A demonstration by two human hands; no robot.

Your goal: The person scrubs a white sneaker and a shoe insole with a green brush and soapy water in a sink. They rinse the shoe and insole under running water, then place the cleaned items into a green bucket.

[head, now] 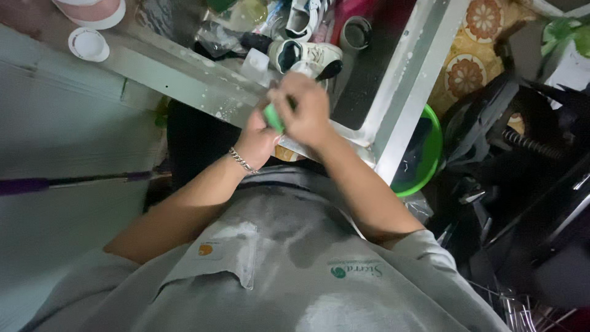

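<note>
A small green thing (273,117), maybe a bar of soap or a sponge, is held between the two hands, right at the edge of the metal sink (393,98). The fingers (294,86) of the right hand (307,110) are curled over the top of it, and the left hand (258,138) is pressed against it from below, so both hands are closed on it. Only a little bit of the green thing can be seen past the fingers, so its shape cannot be told for sure. Just beyond the fingers, inside the sink, a white shoe (307,58) is lying, and a second white shoe (302,18) is seen farther off. Soapy white drops are spattered on the sink's rim, so washing seems to have been started, but the shoes are not being touched now, so most of the scrubbing looks to be left. A dark cup (357,32) is also standing in the sink; what is in it cannot be told. To the right of the fingers and lower down, a green basin (430,154) is tucked under the sink edge, and its inside is too dark to see. Far to the left of the fingers, a round white lid (88,44) and a pink and white tub (92,11) are set on the desk (55,117).
</note>
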